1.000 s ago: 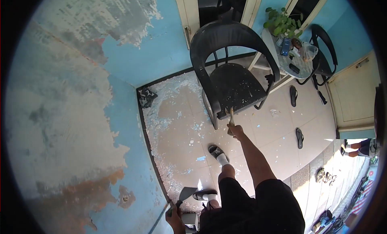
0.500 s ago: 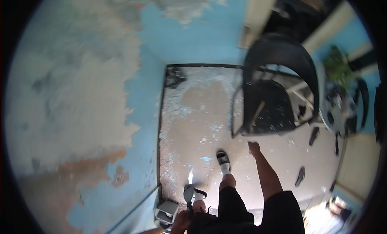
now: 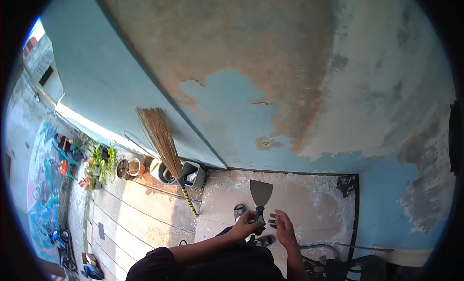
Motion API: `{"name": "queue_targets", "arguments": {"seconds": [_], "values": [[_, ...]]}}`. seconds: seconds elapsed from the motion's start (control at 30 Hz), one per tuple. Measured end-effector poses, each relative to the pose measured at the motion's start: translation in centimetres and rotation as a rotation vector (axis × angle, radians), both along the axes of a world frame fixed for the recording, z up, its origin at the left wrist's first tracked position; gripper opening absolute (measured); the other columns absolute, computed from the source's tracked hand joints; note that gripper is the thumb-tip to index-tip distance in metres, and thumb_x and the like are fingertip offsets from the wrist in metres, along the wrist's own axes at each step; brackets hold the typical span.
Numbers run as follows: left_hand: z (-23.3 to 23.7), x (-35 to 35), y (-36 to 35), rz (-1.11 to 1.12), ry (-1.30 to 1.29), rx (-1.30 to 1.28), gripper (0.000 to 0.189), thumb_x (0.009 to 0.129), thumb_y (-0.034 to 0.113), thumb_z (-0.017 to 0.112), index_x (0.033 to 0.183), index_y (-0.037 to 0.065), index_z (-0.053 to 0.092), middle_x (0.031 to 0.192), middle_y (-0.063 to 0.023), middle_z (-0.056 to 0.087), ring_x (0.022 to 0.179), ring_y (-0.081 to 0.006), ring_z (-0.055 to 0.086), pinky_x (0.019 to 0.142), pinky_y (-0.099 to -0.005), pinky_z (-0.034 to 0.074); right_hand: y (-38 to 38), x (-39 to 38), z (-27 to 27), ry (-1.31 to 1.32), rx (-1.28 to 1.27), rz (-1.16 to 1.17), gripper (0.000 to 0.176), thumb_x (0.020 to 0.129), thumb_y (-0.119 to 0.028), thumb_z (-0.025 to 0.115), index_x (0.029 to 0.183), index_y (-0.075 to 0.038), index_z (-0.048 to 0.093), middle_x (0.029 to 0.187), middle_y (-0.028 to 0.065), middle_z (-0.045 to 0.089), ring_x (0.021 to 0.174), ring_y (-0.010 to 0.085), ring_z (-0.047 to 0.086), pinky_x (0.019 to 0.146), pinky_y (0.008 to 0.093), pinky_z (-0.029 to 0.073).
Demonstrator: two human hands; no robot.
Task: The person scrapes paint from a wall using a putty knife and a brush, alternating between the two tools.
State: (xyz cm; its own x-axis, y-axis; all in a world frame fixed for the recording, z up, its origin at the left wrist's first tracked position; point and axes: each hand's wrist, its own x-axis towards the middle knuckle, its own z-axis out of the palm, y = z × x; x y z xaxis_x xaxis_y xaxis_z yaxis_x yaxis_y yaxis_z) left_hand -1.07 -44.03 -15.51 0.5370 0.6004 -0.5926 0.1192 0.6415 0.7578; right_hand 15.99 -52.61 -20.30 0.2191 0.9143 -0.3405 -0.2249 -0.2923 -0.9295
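My left hand (image 3: 247, 225) is closed around the green and black handle of a putty knife (image 3: 261, 192), whose wide grey blade points up and away from me. Just to the right of the handle, my right hand (image 3: 283, 226) is raised with its fingers apart and holds nothing. Beyond both hands rises a wall (image 3: 227, 102) with peeling light blue paint and bare grey and brown patches. Paint flakes lie scattered on the tiled floor (image 3: 295, 196) along its foot.
A straw broom (image 3: 162, 140) with a striped handle leans on the wall at the left, beside a grey bin (image 3: 197, 176) and pots. Potted plants (image 3: 102, 162) and a seated person (image 3: 65, 143) are farther left. A black chair (image 3: 338, 269) stands lower right.
The view has swung left toward the peeling wall and the outdoor area. My left hand has come up with the putty knife, and my right hand has moved in beside it.
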Motion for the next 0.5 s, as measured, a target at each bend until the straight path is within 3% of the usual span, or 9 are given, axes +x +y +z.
{"name": "queue_targets", "arguments": {"seconds": [0.1, 0.13, 0.2, 0.23, 0.27, 0.3, 0.33, 0.43, 0.5], "values": [[4.0, -1.0, 3.5, 0.164, 0.032, 0.046, 0.044, 0.087, 0.008, 0.071, 0.117, 0.001, 0.039, 0.102, -0.0121, 0.059, 0.094, -0.0210, 0.067, 0.069, -0.0308, 0.055, 4.5, -0.3, 6.3, -0.330, 0.093, 0.050, 0.041, 0.106, -0.028, 0.044, 0.138, -0.003, 0.041, 0.130, 0.0182, 0.057, 0.109, 0.0245, 0.063, 0.092, 0.0364, 0.052], [4.7, -1.6, 4.3, 0.180, 0.012, 0.029, 0.044, 0.087, 0.008, 0.071, 0.117, 0.001, 0.039, 0.102, -0.0121, 0.059, 0.094, -0.0210, 0.067, 0.069, -0.0308, 0.055, 6.0, -0.8, 7.8, -0.217, 0.116, 0.145, 0.045, 0.104, -0.030, 0.047, 0.140, -0.003, 0.040, 0.130, 0.0172, 0.057, 0.110, 0.0232, 0.062, 0.092, 0.0366, 0.052], [5.1, -2.4, 6.1, 0.206, 0.042, 0.389, 0.045, 0.088, 0.010, 0.072, 0.117, 0.000, 0.039, 0.102, -0.0131, 0.058, 0.092, -0.0188, 0.065, 0.066, -0.0303, 0.054, 10.1, -2.2, 9.9, -0.116, 0.124, 0.245, 0.050, 0.103, -0.033, 0.050, 0.142, -0.003, 0.038, 0.130, 0.0163, 0.056, 0.110, 0.0219, 0.061, 0.092, 0.0368, 0.052], [5.1, -2.5, 6.7, 0.238, 0.023, 0.520, 0.044, 0.090, 0.010, 0.070, 0.118, -0.001, 0.039, 0.103, -0.0128, 0.058, 0.090, -0.0159, 0.063, 0.067, -0.0294, 0.053, 12.1, -2.9, 10.8, 0.065, 0.067, 0.323, 0.057, 0.100, -0.037, 0.054, 0.143, -0.003, 0.036, 0.130, 0.0149, 0.056, 0.111, 0.0205, 0.060, 0.092, 0.0352, 0.051], [4.9, -2.6, 7.5, 0.246, 0.007, 0.512, 0.044, 0.090, 0.010, 0.070, 0.118, -0.001, 0.039, 0.103, -0.0128, 0.058, 0.090, -0.0159, 0.063, 0.067, -0.0294, 0.053, 13.7, -3.6, 11.4, 0.247, 0.010, 0.393, 0.065, 0.098, -0.041, 0.058, 0.145, -0.002, 0.035, 0.130, 0.0135, 0.055, 0.112, 0.0190, 0.059, 0.092, 0.0337, 0.051], [4.8, -2.7, 8.3, 0.304, -0.103, 0.498, 0.044, 0.090, 0.010, 0.069, 0.119, -0.001, 0.038, 0.099, -0.0117, 0.058, 0.084, -0.0146, 0.062, 0.066, -0.0278, 0.053, 15.5, -4.1, 11.0, 0.162, 0.038, 0.435, 0.079, 0.093, -0.048, 0.064, 0.147, -0.001, 0.032, 0.133, 0.0119, 0.053, 0.118, 0.0178, 0.055, 0.097, 0.0312, 0.047], [4.7, -2.8, 9.2, 0.363, -0.212, 0.482, 0.044, 0.091, 0.010, 0.068, 0.120, -0.001, 0.037, 0.095, -0.0107, 0.059, 0.078, -0.0133, 0.061, 0.066, -0.0263, 0.052, 16.5, -4.7, 11.2, 0.146, 0.029, 0.437, 0.079, 0.093, -0.048, 0.064, 0.147, -0.001, 0.032, 0.133, 0.0119, 0.053, 0.118, 0.0178, 0.055, 0.097, 0.0312, 0.047], [7.2, -2.9, 12.8, 0.536, -0.410, 0.193, 0.038, 0.093, 0.012, 0.068, 0.119, 0.002, 0.042, 0.099, -0.0072, 0.059, 0.084, -0.0099, 0.059, 0.069, -0.0244, 0.050, 18.6, -7.4, 12.4, 0.025, 0.349, 0.320, 0.090, 0.085, -0.052, 0.071, 0.148, 0.000, 0.032, 0.147, 0.0136, 0.041, 0.131, 0.0211, 0.045, 0.109, 0.0354, 0.036], [8.3, -2.5, 14.6, 0.596, -0.521, 0.028, 0.037, 0.093, 0.014, 0.068, 0.119, 0.003, 0.043, 0.099, -0.0063, 0.059, 0.086, -0.0091, 0.059, 0.070, -0.0234, 0.050, 19.5, -8.5, 12.9, 0.045, 0.400, 0.241, 0.089, 0.086, -0.047, 0.073, 0.148, 0.001, 0.031, 0.148, 0.0136, 0.040, 0.134, 0.0225, 0.042, 0.111, 0.0377, 0.035]]}}
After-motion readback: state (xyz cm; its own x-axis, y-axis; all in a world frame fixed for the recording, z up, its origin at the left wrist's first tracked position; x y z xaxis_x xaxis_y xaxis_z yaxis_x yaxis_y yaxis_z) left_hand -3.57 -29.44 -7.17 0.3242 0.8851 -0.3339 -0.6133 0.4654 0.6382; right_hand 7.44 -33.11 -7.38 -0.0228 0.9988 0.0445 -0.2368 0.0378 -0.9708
